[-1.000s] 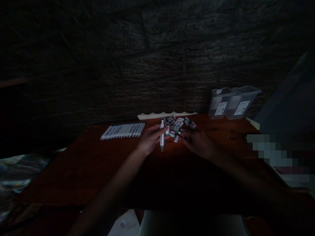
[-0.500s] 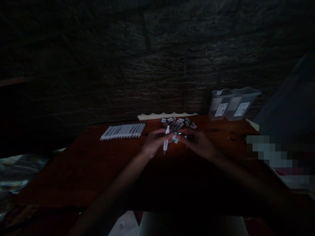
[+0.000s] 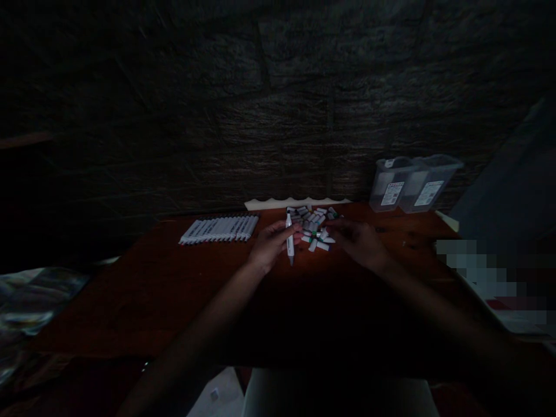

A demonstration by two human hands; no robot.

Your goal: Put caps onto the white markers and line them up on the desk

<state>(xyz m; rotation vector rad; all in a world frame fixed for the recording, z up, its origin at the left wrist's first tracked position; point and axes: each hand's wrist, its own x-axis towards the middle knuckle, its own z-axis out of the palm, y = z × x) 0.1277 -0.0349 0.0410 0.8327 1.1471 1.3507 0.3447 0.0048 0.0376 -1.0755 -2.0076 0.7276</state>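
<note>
Apart from your left hand (image 3: 266, 249) since the earlier frame, your right hand (image 3: 364, 246) reaches the jumbled white caps with coloured ends (image 3: 322, 245), its grip unclear, apparently picking among them. Your left fingers pinch one white, dark-tipped marker (image 3: 290, 242) near centre frame. Two clear plastic bins (image 3: 386, 179) stand at right; dimness defeats counting the caps or the row of white markers (image 3: 219, 229), left of centre.

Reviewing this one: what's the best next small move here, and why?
Probably have the right hand pinch one of the loose marker caps to compare with the marker: the left hand holds it upright, its lower end looks uncapped, and the right fingers are beside the caps.
</note>
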